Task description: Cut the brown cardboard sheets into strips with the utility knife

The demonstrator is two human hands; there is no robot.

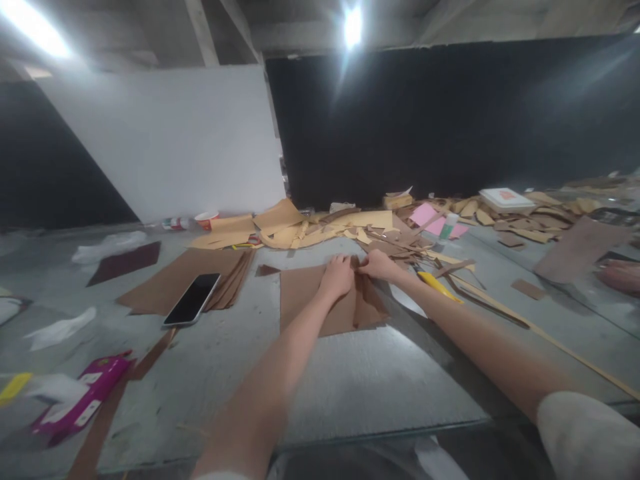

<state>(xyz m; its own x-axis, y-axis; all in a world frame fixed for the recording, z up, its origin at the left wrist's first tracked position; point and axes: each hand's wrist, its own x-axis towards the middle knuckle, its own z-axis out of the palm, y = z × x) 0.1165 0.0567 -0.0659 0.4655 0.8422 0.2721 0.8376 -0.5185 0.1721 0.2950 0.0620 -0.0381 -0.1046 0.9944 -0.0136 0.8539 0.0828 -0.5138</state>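
A small stack of brown leather-like sheets (303, 293) lies on the table in front of me. My left hand (339, 277) rests on top of it with its fingers laid flat near the far edge. At the right side, a sheet's edge is lifted and folded over. My right hand (377, 265) pinches that edge between closed fingers, close beside the left hand. The fingertips are small and blurred. A yellow-handled cutter (440, 287) lies just beyond my right forearm.
A phone (193, 300) lies on another brown stack (163, 277) to the left. Nearer is a magenta wipes pack (85, 393). Yellow and brown scraps (320, 230) heap along the back, with a white box (506, 199) at right. Long thin strips (560, 343) cross the right side.
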